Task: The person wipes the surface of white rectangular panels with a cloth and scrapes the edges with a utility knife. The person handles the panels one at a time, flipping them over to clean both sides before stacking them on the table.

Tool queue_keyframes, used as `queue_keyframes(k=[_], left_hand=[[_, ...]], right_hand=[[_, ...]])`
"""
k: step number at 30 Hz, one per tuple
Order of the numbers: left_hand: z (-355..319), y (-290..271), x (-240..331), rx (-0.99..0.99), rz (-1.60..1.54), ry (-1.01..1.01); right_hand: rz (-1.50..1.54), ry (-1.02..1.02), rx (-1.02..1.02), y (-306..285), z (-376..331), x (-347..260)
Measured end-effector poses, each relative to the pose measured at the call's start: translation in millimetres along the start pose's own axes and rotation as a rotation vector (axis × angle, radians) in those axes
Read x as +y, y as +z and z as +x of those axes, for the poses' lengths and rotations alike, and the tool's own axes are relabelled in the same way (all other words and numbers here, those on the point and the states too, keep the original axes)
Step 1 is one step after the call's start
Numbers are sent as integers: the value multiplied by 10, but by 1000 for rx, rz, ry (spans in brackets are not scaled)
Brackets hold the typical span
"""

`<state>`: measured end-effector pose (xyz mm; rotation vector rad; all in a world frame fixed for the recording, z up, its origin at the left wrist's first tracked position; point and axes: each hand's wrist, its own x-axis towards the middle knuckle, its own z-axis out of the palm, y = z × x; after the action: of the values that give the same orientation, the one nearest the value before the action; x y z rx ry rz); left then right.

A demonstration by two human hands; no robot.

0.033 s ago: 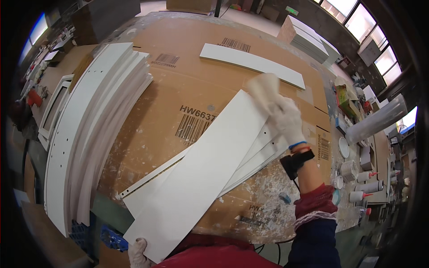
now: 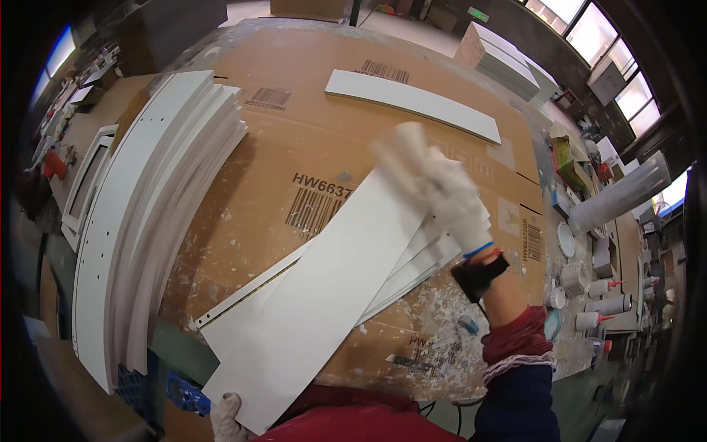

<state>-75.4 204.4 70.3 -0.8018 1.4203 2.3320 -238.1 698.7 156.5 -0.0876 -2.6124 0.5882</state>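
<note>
A long white board [image 2: 317, 272] slants across the table from near left to far right. My gloved left hand [image 2: 227, 420] grips its near corner at the lower edge of the view, thumb on top. My gloved right hand [image 2: 449, 195] is over the board's far end, closed round a cream-coloured cloth [image 2: 401, 155], which is smeared by motion. Whether the cloth touches the surface I cannot tell. Beneath the board, more white panels [image 2: 420, 269] fan out to the right. A narrow white strip with holes [image 2: 250, 287] shows at its left.
A stack of drilled white boards [image 2: 118, 243] stands along the left side. Another white board [image 2: 412, 103] lies at the back on the brown cardboard [image 2: 287, 155]. Glue bottles [image 2: 589, 320], tubs and a clear plastic roll [image 2: 618, 195] line the right side.
My right hand and the cloth have moved left over the board's far end. The left hand keeps its hold on the near corner.
</note>
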Motion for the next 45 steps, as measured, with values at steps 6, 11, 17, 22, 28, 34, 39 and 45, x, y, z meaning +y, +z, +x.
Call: queue_keyframes(k=[6, 11, 17, 22, 28, 34, 39, 45], left_hand=[[170, 179, 62, -164, -14, -5], [130, -55, 56, 0, 92, -27], [188, 405, 336, -174, 142, -102], [84, 554, 379, -231, -105, -141], [197, 350, 190, -386, -472, -185], [224, 360, 227, -507, -636, -265], [136, 455, 356, -528, -600, -250], [356, 242, 141, -720, -606, -332]], right_hand=[[18, -697, -450, 481, -640, -1369], [-149, -413, -199, 538, -213, -484], [-539, -198, -35, 155, -23, 202], [-345, -362, -75, 546, -469, -302], [-121, -641, -267, 785, -1123, -1945], [455, -1029, -632, 960, -1740, -2825], [978, -698, -999, 674, -1473, -2501], [14, -45, 12, 505, -948, -1251]])
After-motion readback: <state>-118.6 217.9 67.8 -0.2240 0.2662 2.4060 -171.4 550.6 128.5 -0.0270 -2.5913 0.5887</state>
